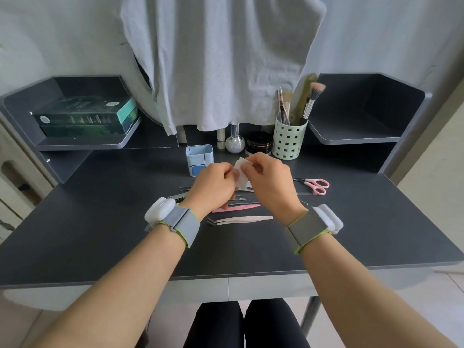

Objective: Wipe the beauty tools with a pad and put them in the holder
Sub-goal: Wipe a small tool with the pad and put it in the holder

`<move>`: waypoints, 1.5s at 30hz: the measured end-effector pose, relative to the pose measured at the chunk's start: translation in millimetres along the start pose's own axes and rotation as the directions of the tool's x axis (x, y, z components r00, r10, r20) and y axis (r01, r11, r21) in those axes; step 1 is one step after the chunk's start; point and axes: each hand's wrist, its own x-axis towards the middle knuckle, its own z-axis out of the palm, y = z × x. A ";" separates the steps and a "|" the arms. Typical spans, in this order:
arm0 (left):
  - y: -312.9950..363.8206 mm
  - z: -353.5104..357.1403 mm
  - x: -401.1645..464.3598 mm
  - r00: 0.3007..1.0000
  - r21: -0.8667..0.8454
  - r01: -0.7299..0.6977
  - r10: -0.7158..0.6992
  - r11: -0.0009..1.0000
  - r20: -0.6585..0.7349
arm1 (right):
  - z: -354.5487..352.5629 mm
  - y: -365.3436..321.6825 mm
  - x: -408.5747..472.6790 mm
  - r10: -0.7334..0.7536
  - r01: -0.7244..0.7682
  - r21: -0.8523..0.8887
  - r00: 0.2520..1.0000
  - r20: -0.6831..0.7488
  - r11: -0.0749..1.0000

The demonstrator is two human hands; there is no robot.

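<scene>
Dark-clad knees (246, 325) sit under the front edge of a charcoal desk (100, 234), with two bare forearms reaching over it, each wrist wrapped in a grey band carrying a white device. Both hands meet above the middle of the desk: the left hand (213, 184) and the right hand (270, 178) each pinch an edge of a white pad (241, 172) held between them, fingers curled. Below the hands lie the tools on the desk top: cream tweezers (241, 219) nearest the person, a pink nail file (236, 208) just behind, and several slim metal tools (241, 197) partly hidden by the hands, too covered to tell apart. Pink-handled scissors (315, 185) lie apart to the right. Behind the hands stands a small blue holder (199, 159); further right, a pale green perforated cup (288, 139) holds makeup brushes (312, 99). Between them stand a slim tube (221, 138), a round glass bottle (234, 141) and a dark jar (259, 144). Grey shelves flank the desk; the left shelf (82, 144) carries stacked green boxes (88, 116). A grey cloth (221, 59) hangs over the back wall.
</scene>
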 end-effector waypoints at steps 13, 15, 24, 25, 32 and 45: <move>-14.6 -9.7 -7.6 0.993 0.274 -0.040 0.008 0.961 0.119 | 3.5 11.3 2.2 0.029 -0.032 -0.042 0.998 -0.062 0.999; -14.4 -7.0 -9.5 0.984 0.294 -0.066 0.013 0.953 0.180 | 5.6 10.0 1.9 0.023 -0.026 -0.045 0.998 -0.063 0.999; -10.2 7.3 -13.3 0.960 0.328 -0.123 0.028 0.936 0.279 | 4.4 5.9 2.8 0.018 -0.023 -0.063 0.997 -0.079 0.998; -8.9 9.5 -13.1 0.958 0.329 -0.133 0.036 0.935 0.283 | 3.4 5.7 2.7 0.017 -0.022 -0.067 0.997 -0.078 0.998; -3.1 28.6 -12.5 0.948 0.388 -0.188 0.064 0.902 0.311 | -0.4 6.6 1.2 0.032 -0.037 -0.065 0.997 -0.075 0.997; -0.4 16.9 -11.0 0.967 0.421 -0.227 0.151 0.878 0.208 | -11.7 11.3 3.4 0.105 -0.117 -0.066 0.981 -0.160 0.991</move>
